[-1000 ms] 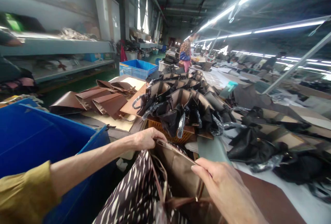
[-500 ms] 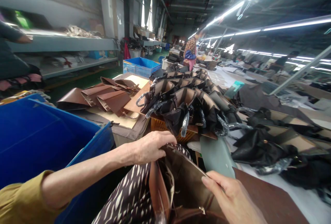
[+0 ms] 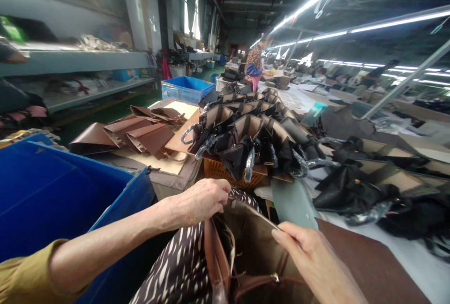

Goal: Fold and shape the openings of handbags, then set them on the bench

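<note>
A brown bag (image 3: 260,243) with a beige lining lies open at the bottom centre, its mouth facing up. My left hand (image 3: 207,198) is closed on the far left part of its rim. The right side of the rim is pinched between the thumb and fingers of my right hand (image 3: 302,248). A brown strap (image 3: 216,259) hangs along the bag's left side, and a zipper crosses the inside near the bottom. Patterned dark and white cloth (image 3: 179,262) shows left of the bag and behind its rim.
A large blue bin (image 3: 70,187) stands at the left. Brown bags (image 3: 147,135) and many black bags (image 3: 246,130) are piled ahead, some on an orange basket (image 3: 225,173). More black bags (image 3: 351,187) cover the right table. A person (image 3: 253,65) stands farther back.
The view has shifted slightly, so the background sits a little further left. My left hand's fingers have closed more tightly at the rim. My right hand keeps its pinch.
</note>
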Demonstrator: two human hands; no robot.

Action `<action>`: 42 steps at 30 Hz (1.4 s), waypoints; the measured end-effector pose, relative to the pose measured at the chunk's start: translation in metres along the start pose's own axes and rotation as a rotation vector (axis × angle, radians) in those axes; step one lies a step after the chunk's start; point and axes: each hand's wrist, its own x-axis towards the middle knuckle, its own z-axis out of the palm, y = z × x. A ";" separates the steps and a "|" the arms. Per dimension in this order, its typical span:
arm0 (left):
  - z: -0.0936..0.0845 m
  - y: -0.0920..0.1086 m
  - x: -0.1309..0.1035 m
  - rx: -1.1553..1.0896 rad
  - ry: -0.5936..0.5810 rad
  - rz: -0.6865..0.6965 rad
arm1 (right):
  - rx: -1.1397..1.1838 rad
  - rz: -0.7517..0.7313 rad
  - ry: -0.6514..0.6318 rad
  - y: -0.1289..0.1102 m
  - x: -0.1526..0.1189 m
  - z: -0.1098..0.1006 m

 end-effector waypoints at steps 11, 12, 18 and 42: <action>0.027 -0.007 0.018 -0.066 0.199 -0.264 | 0.032 0.062 -0.100 0.000 0.007 -0.010; 0.028 -0.007 0.020 -0.066 0.208 -0.285 | 0.038 0.066 -0.101 0.001 0.008 -0.010; 0.029 -0.007 0.026 -0.017 0.202 -0.374 | 0.047 0.070 -0.099 0.001 0.010 -0.010; -0.003 -0.020 0.045 -0.316 -0.197 0.126 | 0.224 -0.076 -0.115 0.022 0.018 -0.018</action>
